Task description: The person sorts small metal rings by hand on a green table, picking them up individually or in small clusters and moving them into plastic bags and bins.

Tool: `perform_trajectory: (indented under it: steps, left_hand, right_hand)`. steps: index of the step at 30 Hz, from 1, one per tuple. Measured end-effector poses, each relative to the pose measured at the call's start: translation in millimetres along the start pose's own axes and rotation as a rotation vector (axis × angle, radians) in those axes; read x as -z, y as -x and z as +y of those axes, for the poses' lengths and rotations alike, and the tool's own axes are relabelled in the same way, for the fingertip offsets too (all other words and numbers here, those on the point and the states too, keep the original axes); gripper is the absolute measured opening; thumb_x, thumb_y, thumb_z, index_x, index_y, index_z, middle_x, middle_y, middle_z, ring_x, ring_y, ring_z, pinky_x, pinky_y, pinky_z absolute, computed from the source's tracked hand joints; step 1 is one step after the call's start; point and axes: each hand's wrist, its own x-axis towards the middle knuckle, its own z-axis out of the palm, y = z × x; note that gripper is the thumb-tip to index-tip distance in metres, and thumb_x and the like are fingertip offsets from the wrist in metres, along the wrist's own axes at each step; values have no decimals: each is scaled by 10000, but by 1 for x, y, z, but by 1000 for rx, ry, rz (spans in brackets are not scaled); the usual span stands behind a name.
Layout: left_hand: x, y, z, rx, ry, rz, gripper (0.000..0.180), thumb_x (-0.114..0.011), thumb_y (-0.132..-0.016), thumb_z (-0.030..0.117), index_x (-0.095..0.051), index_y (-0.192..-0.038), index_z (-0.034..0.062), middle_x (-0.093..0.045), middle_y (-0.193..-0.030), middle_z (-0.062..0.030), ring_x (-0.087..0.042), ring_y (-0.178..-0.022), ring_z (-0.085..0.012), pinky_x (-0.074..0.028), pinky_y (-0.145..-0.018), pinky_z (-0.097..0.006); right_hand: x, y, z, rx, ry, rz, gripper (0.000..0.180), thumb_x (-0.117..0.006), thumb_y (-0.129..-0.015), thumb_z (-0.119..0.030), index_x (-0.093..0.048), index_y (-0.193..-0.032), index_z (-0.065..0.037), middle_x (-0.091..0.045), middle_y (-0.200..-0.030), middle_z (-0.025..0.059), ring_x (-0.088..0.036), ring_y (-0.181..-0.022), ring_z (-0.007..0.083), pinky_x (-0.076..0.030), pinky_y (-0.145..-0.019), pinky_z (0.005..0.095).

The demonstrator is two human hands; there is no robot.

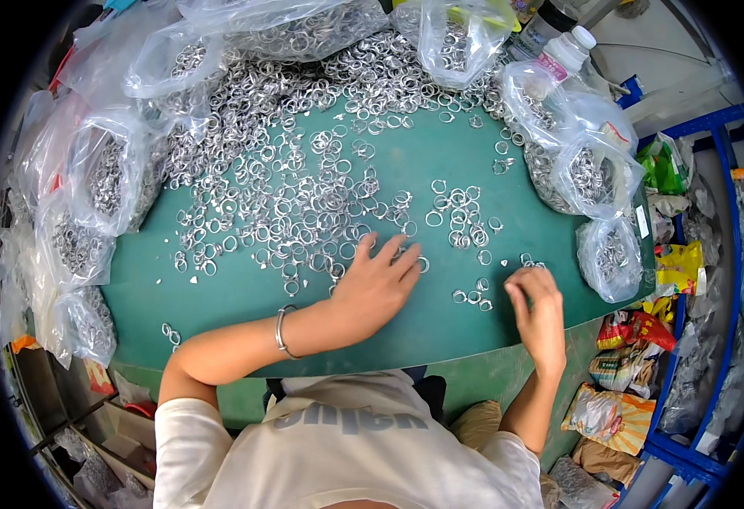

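Note:
A green table is strewn with several small silver metal rings. My left hand lies palm down on the table with fingers spread, its fingertips touching rings at the near edge of the pile. A thin silver bangle circles that wrist. My right hand is curled near the table's right front, fingertips pinched together on a small ring or two; the piece itself is too small to make out. A few loose rings lie between the two hands.
Clear plastic bags of rings ring the table: at the left, the back and the right. A plastic bottle stands at the back right. Snack packets sit on a blue rack to the right.

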Motion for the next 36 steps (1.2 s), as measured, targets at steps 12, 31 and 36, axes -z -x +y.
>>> perform_trajectory:
  steps: [12, 31, 36]
  left_hand:
    - [6, 1, -26, 206, -72, 98, 406, -630, -790, 78, -537, -1184, 49, -475, -1275, -147, -419, -1223, -321, -282, -1049, -526]
    - [-16, -15, -40, 54, -111, 19, 348, -629, -827, 207, -588, -1140, 61, -471, -1318, -106, -343, -1306, -315, -250, -1075, -547]
    - [-1, 10, -64, 184, -148, 41, 328, -607, -823, 120, -581, -1144, 58, -477, -1292, -119, -352, -1295, -333, -245, -1073, -564]
  right_hand:
    - [-74, -50, -20, 109, 25, 52, 403, -662, -748, 6, -533, -1128, 52, -498, -1151, 191, -486, -1036, 360, -421, -892, 429]
    - [-68, -61, -27, 153, -8, -233, 424, -539, -899, -117, -465, -1298, 8, -416, -1381, 214, -361, -1297, 392, -326, -1052, 440]
    - [-58, -91, -32, 176, -52, -7, 276, -617, -814, -37, -605, -1086, 6, -542, -1212, 156, -532, -1029, 362, -419, -911, 404]
